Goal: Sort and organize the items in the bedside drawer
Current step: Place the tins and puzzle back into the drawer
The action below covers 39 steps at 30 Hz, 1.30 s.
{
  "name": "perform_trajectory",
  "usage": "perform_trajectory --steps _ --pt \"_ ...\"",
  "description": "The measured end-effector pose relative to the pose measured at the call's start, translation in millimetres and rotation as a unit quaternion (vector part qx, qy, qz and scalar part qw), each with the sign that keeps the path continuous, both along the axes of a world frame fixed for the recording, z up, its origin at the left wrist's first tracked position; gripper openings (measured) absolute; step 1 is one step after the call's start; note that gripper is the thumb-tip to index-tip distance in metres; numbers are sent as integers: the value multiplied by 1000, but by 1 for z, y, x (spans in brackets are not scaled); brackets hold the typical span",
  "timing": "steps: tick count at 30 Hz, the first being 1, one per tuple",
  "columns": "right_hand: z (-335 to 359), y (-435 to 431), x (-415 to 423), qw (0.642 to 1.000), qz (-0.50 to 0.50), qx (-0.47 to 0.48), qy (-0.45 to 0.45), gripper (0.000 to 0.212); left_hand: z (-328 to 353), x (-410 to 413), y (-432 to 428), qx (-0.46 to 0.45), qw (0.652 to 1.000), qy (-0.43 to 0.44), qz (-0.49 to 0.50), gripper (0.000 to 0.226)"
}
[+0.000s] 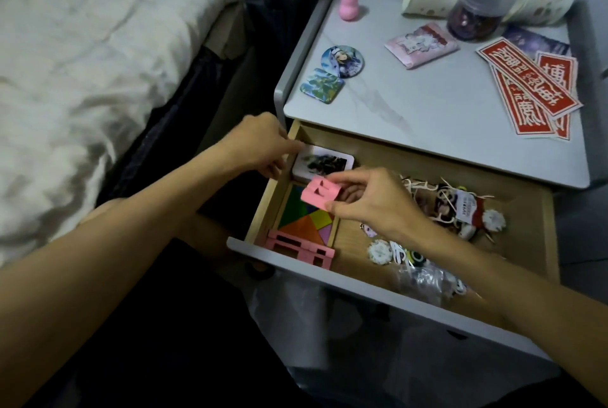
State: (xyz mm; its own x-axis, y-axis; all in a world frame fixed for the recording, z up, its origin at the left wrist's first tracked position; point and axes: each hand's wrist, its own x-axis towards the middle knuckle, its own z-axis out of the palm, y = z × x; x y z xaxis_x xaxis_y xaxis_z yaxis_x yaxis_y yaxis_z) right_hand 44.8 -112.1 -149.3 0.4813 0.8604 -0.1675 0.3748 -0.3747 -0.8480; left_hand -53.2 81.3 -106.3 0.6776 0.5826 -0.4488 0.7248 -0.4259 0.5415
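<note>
Right hand pinches a pink block over the open drawer.

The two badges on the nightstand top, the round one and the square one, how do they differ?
The round blue badge is a circle with a drawn figure on it; the square green-blue badge has rounded corners and a leafy, blurred pattern. The round one lies farther back and overlaps the square one's far edge. Both are glossy and lie flat near the left edge of the pale nightstand top.

bedroom, bed, nightstand
</note>
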Motion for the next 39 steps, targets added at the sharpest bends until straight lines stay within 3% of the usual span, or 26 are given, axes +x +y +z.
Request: perform_trajectory --steps 2,3,7,11,19,32,39 --pt "-16 7 -10 998 48 -32 -32 54 -5 -2 14 171 984 47 4 40" --pt "-23 11 -16 995 74 -42 -53 55 -6 -2 16 190 980 67 2 41" --pt "-49 27 -37 975 182 -57 -117 40 -9 6 8 109 989 101 -14 33" --pt "-66 31 -46 958 249 -25 -144 15 -14 14 -1 101 986 117 -61 34" --pt "-77 29 -44 910 322 -64 -253 44 -20 19 0 119 981 127 -81 31" --pt "-71 36 -47 909 318 -62 -262 44 -21 18 -1 131 978 118 -110 31" --pt "-78 41 -49 924 306 -52 -221 41 -24 18 0 152 972 119 -134 32"
